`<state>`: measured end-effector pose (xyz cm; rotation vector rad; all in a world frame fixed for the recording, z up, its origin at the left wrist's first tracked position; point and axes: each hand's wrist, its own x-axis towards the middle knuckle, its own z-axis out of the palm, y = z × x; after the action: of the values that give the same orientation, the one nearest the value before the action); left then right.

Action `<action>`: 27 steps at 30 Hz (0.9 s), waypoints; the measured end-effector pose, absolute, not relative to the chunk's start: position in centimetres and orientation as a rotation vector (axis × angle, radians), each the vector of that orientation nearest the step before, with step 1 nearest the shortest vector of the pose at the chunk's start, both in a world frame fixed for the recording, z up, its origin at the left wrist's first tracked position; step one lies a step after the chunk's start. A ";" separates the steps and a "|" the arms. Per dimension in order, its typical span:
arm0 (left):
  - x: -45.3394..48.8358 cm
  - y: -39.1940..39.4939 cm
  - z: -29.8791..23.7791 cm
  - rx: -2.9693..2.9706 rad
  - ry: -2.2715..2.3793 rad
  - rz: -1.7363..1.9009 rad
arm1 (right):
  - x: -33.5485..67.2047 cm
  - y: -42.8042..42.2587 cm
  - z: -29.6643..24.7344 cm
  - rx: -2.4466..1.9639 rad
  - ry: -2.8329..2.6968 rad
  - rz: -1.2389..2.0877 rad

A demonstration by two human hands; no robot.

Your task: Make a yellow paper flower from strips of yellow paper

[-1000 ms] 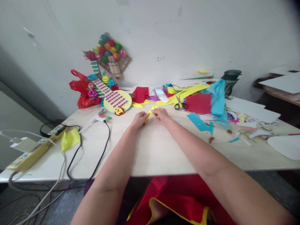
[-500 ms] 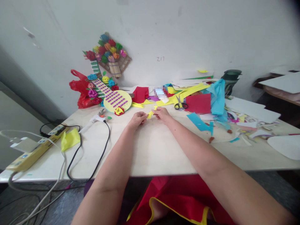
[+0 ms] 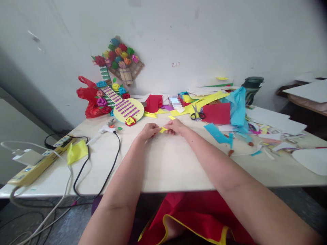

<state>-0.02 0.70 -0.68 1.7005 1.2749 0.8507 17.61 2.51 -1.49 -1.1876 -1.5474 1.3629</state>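
Paper (image 3: 163, 130), a small yellow piece, is pinched between the person's two hands over the middle of the counter (image 3: 176, 163). The left hand (image 3: 150, 131) has its thumb and fingers drawn together on one end; the right hand (image 3: 175, 127), just beside it, grips the other, and a yellow tip (image 3: 171, 117) shows past its fingers. Any fold or twist in the piece is too small to tell. Beyond the left hand is a guitar-shaped craft (image 3: 127, 108) with purple stripes, a red-and-yellow paper rose (image 3: 130, 120) at its lower edge. Left of that hand lies a white glue gun (image 3: 106, 128). Beyond the right hand are black-handled scissors (image 3: 194, 116), near a red sheet (image 3: 216, 113) and a blue strip (image 3: 216, 132). Farther left, a yellow sheet (image 3: 77, 152) sits beside a power strip (image 3: 38, 166).
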 end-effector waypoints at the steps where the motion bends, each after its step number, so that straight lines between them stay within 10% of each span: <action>1: -0.2 0.8 -0.6 1.693 1.277 0.848 | 17.6 2.5 -1.5 -1.186 -1.570 1.319; 27: -3.7 1.2 0.6 1.702 1.882 0.783 | 15.8 4.2 -2.2 -1.441 -1.621 0.819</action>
<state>-3.74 1.15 0.62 1.7016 1.8819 0.7830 15.76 4.18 -2.16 -1.4406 -1.6207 0.8193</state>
